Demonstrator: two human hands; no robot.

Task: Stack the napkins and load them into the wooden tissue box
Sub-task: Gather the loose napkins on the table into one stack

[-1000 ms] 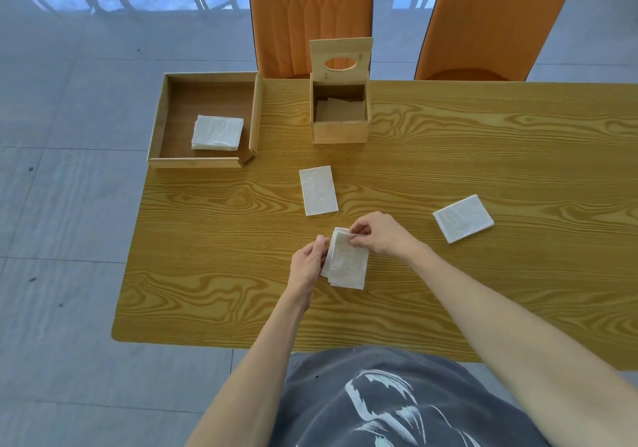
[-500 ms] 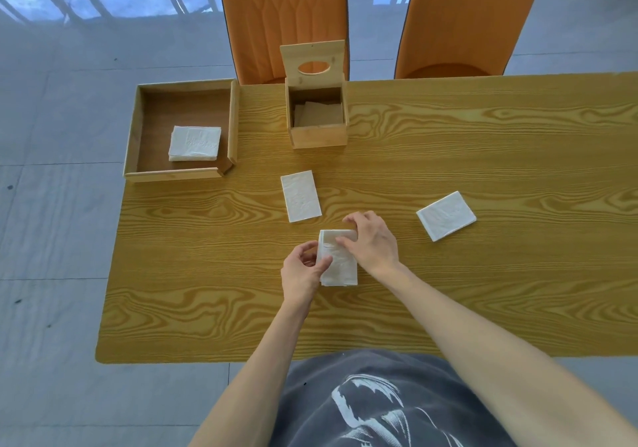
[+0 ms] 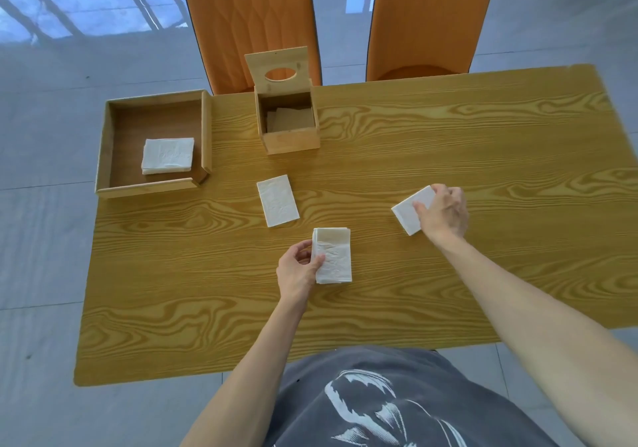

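Near the table's (image 3: 483, 136) front edge, left hand (image 3: 297, 270) pinches the napkin stack (image 3: 333, 257); right hand (image 3: 443, 213) covers a loose napkin (image 3: 407, 213), grip undeterminable; soft, light sheets—best lifted by their edges.

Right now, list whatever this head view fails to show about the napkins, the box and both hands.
- Right-hand white folded napkin: its far half, covered by the right hand; the grip is unclear.
- White napkin stack in the left hand: sheet count, too thin to tell.
- Open wooden tissue box: its contents, shadowed by its walls.
- Shallow wooden tray: napkin pile count.
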